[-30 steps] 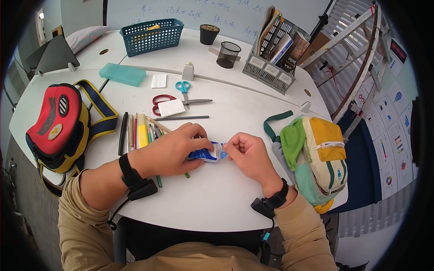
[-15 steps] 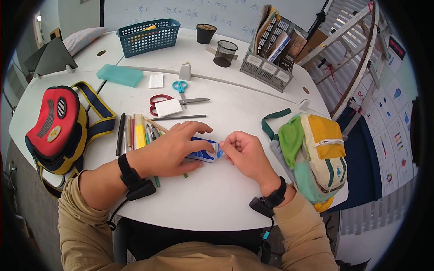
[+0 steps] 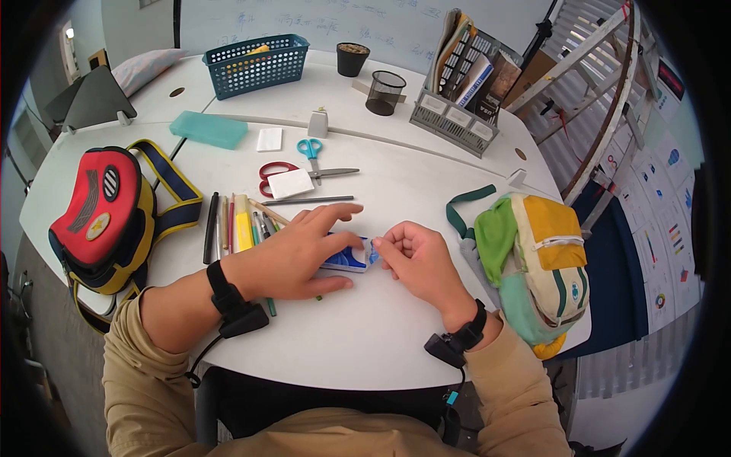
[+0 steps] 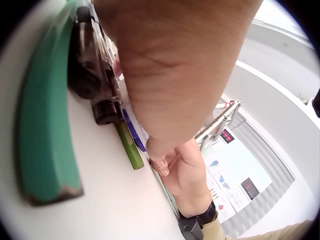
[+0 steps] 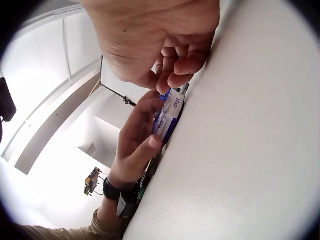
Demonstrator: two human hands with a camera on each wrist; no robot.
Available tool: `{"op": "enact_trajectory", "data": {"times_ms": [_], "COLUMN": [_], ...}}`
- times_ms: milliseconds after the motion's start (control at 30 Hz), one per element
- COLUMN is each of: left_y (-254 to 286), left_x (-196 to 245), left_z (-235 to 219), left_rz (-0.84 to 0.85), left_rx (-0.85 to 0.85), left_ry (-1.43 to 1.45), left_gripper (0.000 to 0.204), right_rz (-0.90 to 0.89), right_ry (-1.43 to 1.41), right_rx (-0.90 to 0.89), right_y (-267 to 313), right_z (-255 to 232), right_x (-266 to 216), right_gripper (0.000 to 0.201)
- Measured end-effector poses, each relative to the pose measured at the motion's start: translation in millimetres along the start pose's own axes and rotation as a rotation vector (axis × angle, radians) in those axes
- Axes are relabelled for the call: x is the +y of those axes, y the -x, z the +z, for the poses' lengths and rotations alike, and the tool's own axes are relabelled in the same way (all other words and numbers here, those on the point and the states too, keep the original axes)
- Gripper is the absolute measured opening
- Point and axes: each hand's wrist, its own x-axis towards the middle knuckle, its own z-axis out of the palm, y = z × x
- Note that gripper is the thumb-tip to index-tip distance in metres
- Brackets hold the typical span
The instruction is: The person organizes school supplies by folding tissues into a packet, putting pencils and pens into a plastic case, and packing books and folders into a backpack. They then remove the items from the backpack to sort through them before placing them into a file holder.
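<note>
Your L hand (image 3: 293, 255) was spread, fingers apart, over the blue-white pkt (image 3: 346, 261), mid-frame on the worktop (image 3: 365, 335); contact unclear. Your R hand (image 3: 417, 260) pinched the pkt's clear-blue end (image 3: 374, 254). Pens (image 3: 244, 225) lay ctr-left, red-handled scissors (image 3: 343, 170) upper ctr.

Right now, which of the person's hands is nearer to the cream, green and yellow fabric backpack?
The right hand: it is a little to the left of the backpack, not touching it. The left hand is farther left, beyond the right one.
</note>
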Motion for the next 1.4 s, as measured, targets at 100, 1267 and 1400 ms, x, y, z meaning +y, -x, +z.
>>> {"op": "enact_trajectory", "data": {"times_ms": [100,1267,1400], "left_y": [-3,-9,-8], "left_x": [4,9,9], "left_z": [-7,-3,0], "left_rz": [-0.094,-0.051,-0.069], "left_rx": [0.097,0.240,0.276], "left_ry": [0.031,0.308,0.307], "left_gripper": [0.056,0.017,0.018], "right_rz": [0.008,-0.658,-0.647], "right_ry": [-0.017,0.257,0.305], "right_rx": [0.001,0.010,-0.002], "right_y": [-1,5,5], "right_z": [0,-4,-3], "right_x": [1,-19,-16], "right_gripper": [0.023,0.048,0.025]}}
